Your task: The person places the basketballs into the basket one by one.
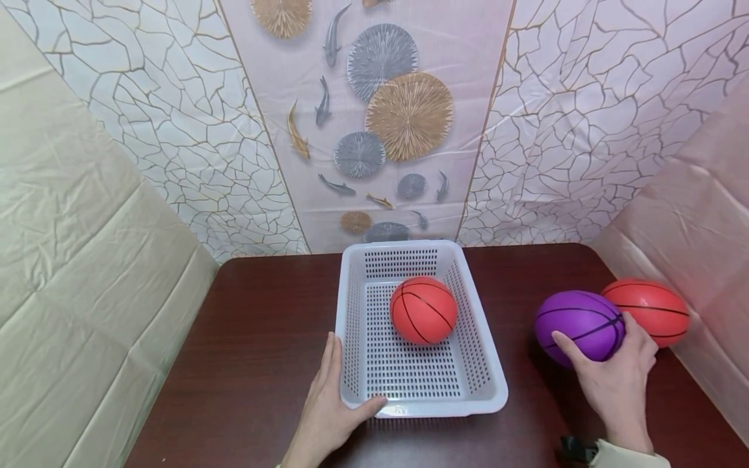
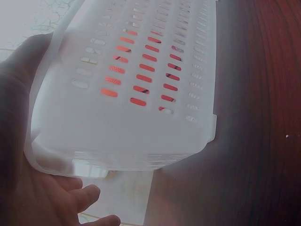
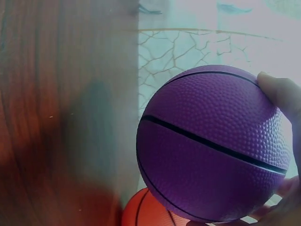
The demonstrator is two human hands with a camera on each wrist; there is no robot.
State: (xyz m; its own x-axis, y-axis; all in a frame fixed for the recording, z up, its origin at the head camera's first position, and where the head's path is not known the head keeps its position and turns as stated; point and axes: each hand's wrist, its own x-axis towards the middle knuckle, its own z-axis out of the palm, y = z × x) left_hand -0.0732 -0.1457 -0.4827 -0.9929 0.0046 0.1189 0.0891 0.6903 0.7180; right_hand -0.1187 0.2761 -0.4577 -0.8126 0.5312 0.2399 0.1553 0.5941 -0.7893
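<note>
A white plastic basket [image 1: 409, 408] with slotted walls stands mid-table, a red mini basketball [image 1: 424, 310] inside it. My left hand [image 1: 329, 396] grips its near left corner, thumb over the front rim and fingers along the left side. In the left wrist view, the basket's wall [image 2: 117, 127] shows the red ball through its slots. My right hand [image 1: 620, 370] holds a purple mini basketball [image 1: 576, 318], thumb on its near side and the other fingers around its right. The purple ball [image 3: 211, 141] is above the tabletop in the right wrist view.
Another red ball [image 1: 649, 312] lies at the right, partly behind the purple ball and right hand. The dark wooden table [image 1: 257, 338] meets a patterned cloth wall [image 1: 380, 195] at the back. Pale fabric panels [image 1: 105, 273] flank both sides.
</note>
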